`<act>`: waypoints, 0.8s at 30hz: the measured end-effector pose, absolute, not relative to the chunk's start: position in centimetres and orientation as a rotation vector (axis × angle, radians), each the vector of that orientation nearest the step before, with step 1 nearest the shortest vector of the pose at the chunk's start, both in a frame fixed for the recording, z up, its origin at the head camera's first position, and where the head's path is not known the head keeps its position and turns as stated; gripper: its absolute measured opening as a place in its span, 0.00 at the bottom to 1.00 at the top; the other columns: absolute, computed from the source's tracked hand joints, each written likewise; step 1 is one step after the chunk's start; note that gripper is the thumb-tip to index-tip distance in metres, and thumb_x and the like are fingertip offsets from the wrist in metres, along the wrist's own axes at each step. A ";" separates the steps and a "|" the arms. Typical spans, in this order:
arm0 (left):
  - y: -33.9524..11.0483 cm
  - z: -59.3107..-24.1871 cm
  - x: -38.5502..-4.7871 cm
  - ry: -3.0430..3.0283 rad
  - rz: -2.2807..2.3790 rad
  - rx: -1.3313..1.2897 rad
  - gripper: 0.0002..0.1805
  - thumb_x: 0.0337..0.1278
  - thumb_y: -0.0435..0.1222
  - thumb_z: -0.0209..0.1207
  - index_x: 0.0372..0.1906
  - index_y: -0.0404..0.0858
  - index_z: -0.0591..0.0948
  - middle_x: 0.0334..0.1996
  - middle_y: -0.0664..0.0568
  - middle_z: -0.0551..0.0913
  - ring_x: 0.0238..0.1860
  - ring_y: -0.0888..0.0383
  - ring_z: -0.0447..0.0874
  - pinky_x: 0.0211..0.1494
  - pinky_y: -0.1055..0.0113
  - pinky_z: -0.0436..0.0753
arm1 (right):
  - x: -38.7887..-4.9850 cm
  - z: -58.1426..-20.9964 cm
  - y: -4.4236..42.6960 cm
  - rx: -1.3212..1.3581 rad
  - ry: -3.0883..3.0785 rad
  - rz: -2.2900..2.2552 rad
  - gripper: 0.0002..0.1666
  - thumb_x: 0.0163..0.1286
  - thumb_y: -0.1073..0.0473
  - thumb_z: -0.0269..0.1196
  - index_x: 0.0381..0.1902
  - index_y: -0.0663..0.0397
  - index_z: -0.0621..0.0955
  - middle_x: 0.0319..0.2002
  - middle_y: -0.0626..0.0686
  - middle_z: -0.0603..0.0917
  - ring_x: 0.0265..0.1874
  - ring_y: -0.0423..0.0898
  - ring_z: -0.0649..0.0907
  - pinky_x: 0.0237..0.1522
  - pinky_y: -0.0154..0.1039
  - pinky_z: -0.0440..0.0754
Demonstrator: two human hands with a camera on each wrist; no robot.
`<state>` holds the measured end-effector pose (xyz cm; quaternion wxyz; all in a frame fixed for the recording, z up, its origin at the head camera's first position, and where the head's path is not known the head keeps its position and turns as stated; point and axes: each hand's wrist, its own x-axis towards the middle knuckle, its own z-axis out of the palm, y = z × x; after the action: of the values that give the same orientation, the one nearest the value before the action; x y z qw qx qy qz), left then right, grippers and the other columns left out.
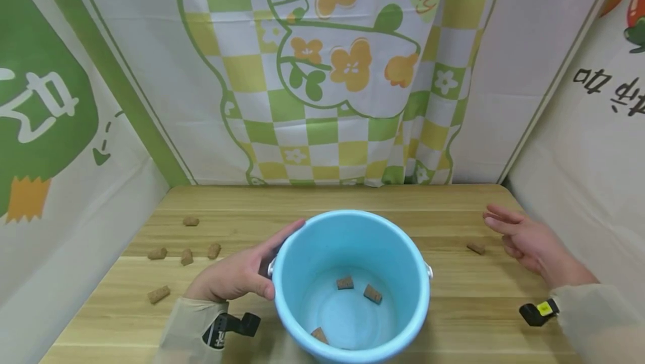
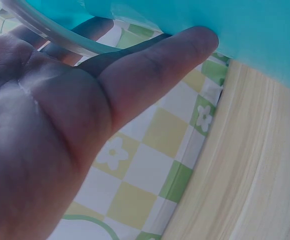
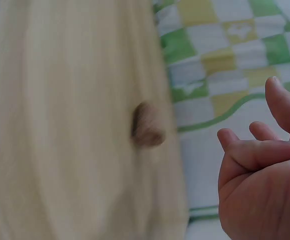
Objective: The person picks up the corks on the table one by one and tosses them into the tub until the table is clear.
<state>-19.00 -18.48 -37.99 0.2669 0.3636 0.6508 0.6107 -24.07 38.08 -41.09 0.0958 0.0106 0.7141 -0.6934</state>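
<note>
One cork [image 1: 476, 248] near the right grip [image 1: 528, 242].

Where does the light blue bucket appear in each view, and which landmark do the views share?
Head: light blue bucket at bottom centre, touched by the left hand.
Left wrist: along the top and into the upper right corner, only partly visible.
Right wrist: not in it.
Shared landmark: green-and-yellow checked fabric; upper middle in head, lower middle in left wrist, upper right in right wrist.
</note>
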 end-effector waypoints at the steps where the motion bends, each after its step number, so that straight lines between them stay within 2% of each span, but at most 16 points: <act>1: -18.5 -38.0 -19.0 1.756 1.649 0.981 0.62 0.48 0.56 0.74 0.81 0.59 0.44 0.77 0.43 0.52 0.69 0.37 0.62 0.62 0.47 0.72 | -24.2 -41.6 38.4 0.052 2.131 -2.035 0.46 0.74 0.54 0.63 0.78 0.59 0.51 0.47 0.29 0.81 0.14 0.33 0.62 0.15 0.29 0.64; 4: -18.5 -38.0 -19.0 1.753 1.650 0.980 0.62 0.48 0.56 0.73 0.81 0.59 0.44 0.77 0.42 0.52 0.69 0.37 0.61 0.62 0.47 0.72 | -24.3 -42.7 39.0 0.090 2.220 -1.916 0.48 0.74 0.50 0.62 0.79 0.59 0.50 0.60 0.44 0.78 0.14 0.32 0.63 0.15 0.29 0.64; 6: -18.5 -38.0 -19.0 1.748 1.651 0.981 0.63 0.47 0.56 0.74 0.81 0.59 0.43 0.77 0.42 0.52 0.69 0.36 0.61 0.63 0.47 0.71 | -24.3 -43.3 39.3 0.126 2.256 -1.851 0.49 0.74 0.47 0.62 0.79 0.58 0.49 0.69 0.57 0.69 0.14 0.33 0.63 0.15 0.29 0.65; 8: -18.5 -38.0 -19.0 1.742 1.653 0.981 0.63 0.47 0.56 0.74 0.81 0.59 0.43 0.77 0.42 0.52 0.69 0.36 0.61 0.63 0.47 0.71 | -24.2 -43.8 39.5 0.154 2.284 -1.790 0.50 0.73 0.43 0.61 0.79 0.57 0.49 0.74 0.64 0.57 0.14 0.33 0.62 0.14 0.30 0.65; 15: -18.5 -38.1 -18.9 1.734 1.661 0.975 0.64 0.46 0.56 0.74 0.81 0.59 0.43 0.77 0.42 0.51 0.69 0.36 0.61 0.63 0.47 0.71 | -23.8 -45.0 39.9 0.202 2.258 -1.790 0.51 0.72 0.43 0.63 0.79 0.57 0.51 0.73 0.62 0.60 0.14 0.31 0.64 0.15 0.29 0.69; 18: -18.4 -38.1 -19.0 1.735 1.663 0.972 0.64 0.46 0.56 0.74 0.81 0.59 0.43 0.77 0.42 0.51 0.69 0.36 0.61 0.63 0.47 0.71 | -23.7 -45.4 40.0 0.195 2.197 -1.852 0.50 0.72 0.48 0.64 0.79 0.59 0.51 0.68 0.57 0.71 0.14 0.31 0.63 0.16 0.28 0.69; 20: -18.4 -38.1 -19.0 1.735 1.664 0.969 0.64 0.45 0.56 0.75 0.81 0.59 0.43 0.77 0.42 0.51 0.69 0.36 0.61 0.63 0.47 0.71 | -23.7 -45.6 40.1 0.179 2.151 -1.897 0.49 0.73 0.52 0.64 0.78 0.61 0.49 0.60 0.47 0.77 0.13 0.32 0.63 0.15 0.27 0.68; 22: -18.4 -38.0 -19.0 1.732 1.664 0.966 0.64 0.45 0.56 0.75 0.81 0.59 0.43 0.77 0.42 0.51 0.69 0.36 0.61 0.63 0.47 0.71 | -23.6 -45.8 40.0 0.162 2.109 -1.933 0.48 0.74 0.55 0.63 0.78 0.62 0.48 0.53 0.36 0.76 0.13 0.32 0.62 0.15 0.27 0.66; 24: -18.4 -38.0 -19.0 1.730 1.663 0.963 0.64 0.46 0.56 0.74 0.81 0.58 0.43 0.77 0.42 0.51 0.69 0.37 0.61 0.63 0.47 0.71 | -23.6 -45.9 39.9 0.137 2.086 -1.952 0.48 0.74 0.58 0.63 0.78 0.64 0.47 0.51 0.35 0.75 0.14 0.32 0.62 0.15 0.27 0.65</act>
<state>-18.97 -18.36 -37.99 0.2743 0.3582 0.6433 0.6186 -23.59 39.88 -45.86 0.1404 0.0476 0.7221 -0.6757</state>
